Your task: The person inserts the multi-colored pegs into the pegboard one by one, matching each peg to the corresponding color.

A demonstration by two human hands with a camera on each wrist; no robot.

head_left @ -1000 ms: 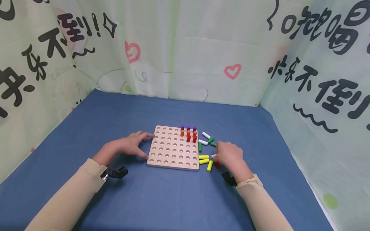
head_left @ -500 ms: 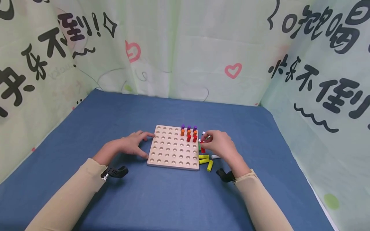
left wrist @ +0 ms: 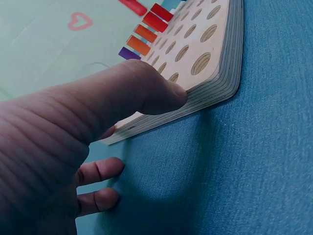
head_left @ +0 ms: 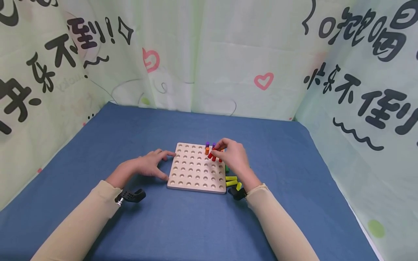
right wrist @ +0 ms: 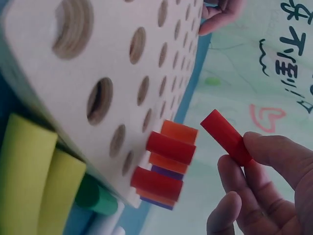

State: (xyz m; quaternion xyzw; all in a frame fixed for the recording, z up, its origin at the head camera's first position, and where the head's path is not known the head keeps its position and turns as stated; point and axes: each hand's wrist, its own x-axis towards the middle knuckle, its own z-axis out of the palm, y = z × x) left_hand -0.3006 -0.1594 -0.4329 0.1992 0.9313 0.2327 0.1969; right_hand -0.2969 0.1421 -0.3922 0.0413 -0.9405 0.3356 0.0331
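Observation:
My right hand [head_left: 233, 156] pinches a red peg [right wrist: 226, 137] between thumb and fingers, tilted in the air above the wooden pegboard [head_left: 191, 174]. Below the peg, upright red pegs [right wrist: 171, 148], orange pegs [left wrist: 139, 45] and purple pegs [left wrist: 129, 53] stand in holes at the board's far right corner. My left hand [head_left: 148, 163] is spread at the board's left side, the thumb touching the edge near the front corner and a finger reaching the edge farther back. Nothing is gripped in it. In the head view the right hand covers part of the pegs.
Yellow pegs [head_left: 231, 183] lie on the blue cloth [head_left: 147, 221] along the board's right side. A green peg [right wrist: 95, 196] and white pegs [right wrist: 104, 223] lie beyond them, partly hidden. Printed curtains [head_left: 225, 54] surround the table at the back and sides.
My right hand picked up a red peg from the loose pegs at the right and carried it left, over the standing pegs. The left hand stayed at the board's edge.

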